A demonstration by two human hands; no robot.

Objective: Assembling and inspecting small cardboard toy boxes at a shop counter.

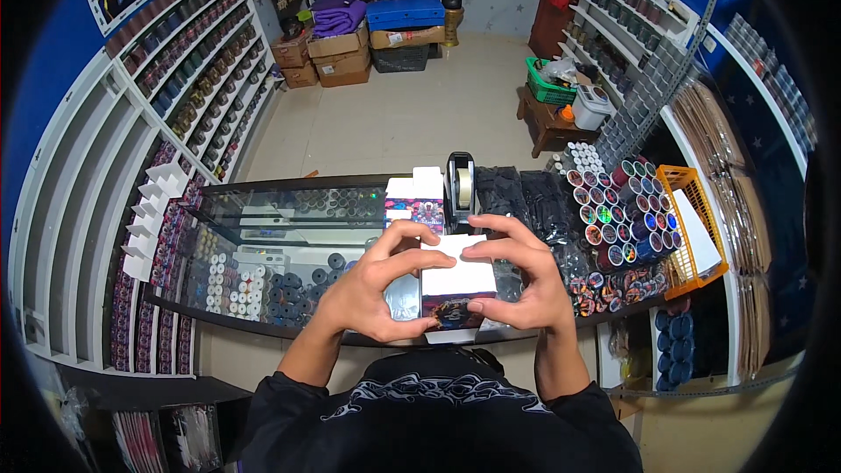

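A small cardboard box (458, 278) with white flaps and a dark, colourful printed side stands at the front edge of the glass counter. My left hand (378, 285) grips its left side, thumb low on the printed face and fingers at the top. Gripping the right side is my right hand (524, 278), its fingers bent over the white top and its thumb on the printed face. Just beyond the box is a black tape dispenser (462, 188) with a roll of tape. Another printed box (414, 208), white flaps raised, stands left of the dispenser.
Dark plastic packs (526, 197) and many round-topped spools (604, 210) cover the counter's right side, beside a yellow basket (696, 228). White and grey spools (263, 289) show under the glass at left. Open boxes (153, 219) line the left end; shelves (188, 70) rise beyond.
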